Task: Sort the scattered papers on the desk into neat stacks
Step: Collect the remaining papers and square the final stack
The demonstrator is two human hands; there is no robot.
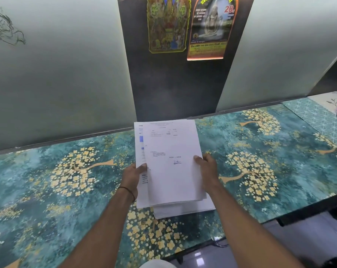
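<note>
Left hand [131,178] + right hand [207,171] pinch paper stack [169,165] edges, thumbs on top. Sheets misaligned; loose grip → lower pages may slide onto desk [67,171].

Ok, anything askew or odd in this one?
Yes: the paper stack held between left hand and right hand is uneven, with lower sheets fanning out at the left edge and bottom. No damage visible.

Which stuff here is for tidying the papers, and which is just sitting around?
For the job:
- stack of papers
- left hand and right hand gripping its sides
- desk with the flower pattern

Just there:
- two posters on the dark panel
- black wristband
</note>
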